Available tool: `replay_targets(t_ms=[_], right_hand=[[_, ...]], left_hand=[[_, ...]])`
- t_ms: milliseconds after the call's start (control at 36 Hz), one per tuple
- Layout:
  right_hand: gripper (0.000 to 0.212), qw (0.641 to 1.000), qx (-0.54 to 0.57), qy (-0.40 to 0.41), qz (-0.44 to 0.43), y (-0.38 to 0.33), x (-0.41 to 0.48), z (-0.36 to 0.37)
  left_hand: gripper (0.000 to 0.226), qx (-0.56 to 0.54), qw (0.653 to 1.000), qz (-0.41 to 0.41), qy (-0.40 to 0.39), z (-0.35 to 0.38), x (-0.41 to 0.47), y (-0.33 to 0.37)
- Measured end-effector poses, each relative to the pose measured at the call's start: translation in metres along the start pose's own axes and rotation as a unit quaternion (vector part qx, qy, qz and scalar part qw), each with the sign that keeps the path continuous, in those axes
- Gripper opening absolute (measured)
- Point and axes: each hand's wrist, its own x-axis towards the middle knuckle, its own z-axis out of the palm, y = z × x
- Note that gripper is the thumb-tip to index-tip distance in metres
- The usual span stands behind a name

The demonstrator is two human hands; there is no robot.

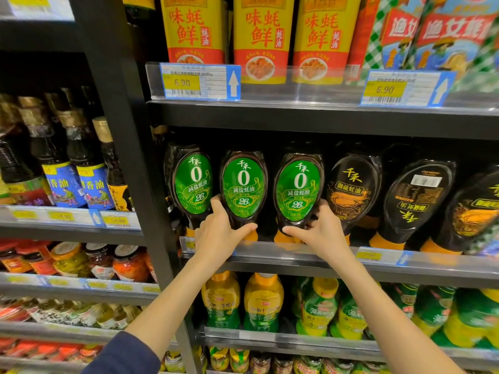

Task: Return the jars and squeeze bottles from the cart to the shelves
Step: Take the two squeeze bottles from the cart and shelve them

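Three dark squeeze bottles with green oval labels stand cap-down in a row on the middle shelf [297,268]. My left hand [218,230] grips the lower part of the middle green-label bottle [243,184], thumb under its front. My right hand [321,228] wraps the base of the right green-label bottle [298,187] in the same way. The left green-label bottle [193,182] stands untouched beside them. Both orange caps rest at the shelf's front lip, partly hidden by my fingers.
Black-label squeeze bottles [351,190] fill the shelf to the right. Yellow and red bottles [262,36] stand on the shelf above, green and yellow bottles [263,303] below. A black upright post [121,130] separates a left bay holding glass bottles and jars [127,263]. The cart is out of view.
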Motion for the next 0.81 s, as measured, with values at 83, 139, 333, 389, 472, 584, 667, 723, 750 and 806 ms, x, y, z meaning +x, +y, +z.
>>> replay_targets(t_ms=[83, 139, 333, 389, 472, 584, 667, 723, 750, 806], right_hand=[[0.077, 1.000, -0.005, 0.001, 0.003, 0.001, -0.001, 0.001], [0.079, 1.000, -0.008, 0.000, 0.008, 0.000, -0.002, 0.002], [0.081, 0.999, -0.050, -0.012, 0.012, -0.006, -0.004, -0.003], [0.082, 0.998, -0.061, -0.019, 0.013, -0.010, -0.005, -0.007], [0.083, 0.998, -0.048, -0.025, 0.011, -0.021, -0.008, -0.019], [0.086, 0.998, -0.049, -0.037, -0.007, -0.038, -0.018, -0.043], [0.081, 0.995, -0.070, -0.018, -0.067, -0.055, -0.024, -0.066], [0.074, 0.986, -0.100, -0.007, -0.135, -0.067, -0.022, -0.080], [0.069, 0.976, -0.126, -0.005, -0.174, -0.073, -0.019, -0.086], [0.060, 0.950, -0.198, -0.010, -0.241, -0.082, -0.010, -0.095]], left_hand=[[0.096, 0.004, 1.000, 0.001, -0.001, -0.002, -0.002, 0.002], [0.096, 0.008, 1.000, 0.003, -0.005, -0.004, -0.003, 0.003], [0.104, -0.013, 1.000, 0.015, -0.022, -0.009, -0.006, 0.004], [0.103, -0.042, 0.999, 0.024, -0.019, -0.010, -0.009, 0.002], [0.103, -0.108, 0.994, 0.022, -0.026, -0.010, -0.016, -0.004], [0.088, -0.190, 0.981, 0.021, 0.024, -0.009, -0.033, -0.006], [0.060, -0.231, 0.967, 0.041, 0.102, -0.006, -0.052, -0.005], [0.045, -0.234, 0.961, 0.080, 0.121, -0.002, -0.064, 0.002], [0.041, -0.230, 0.962, 0.094, 0.116, 0.001, -0.068, 0.007], [0.041, -0.210, 0.968, 0.112, 0.081, 0.007, -0.073, 0.021]])
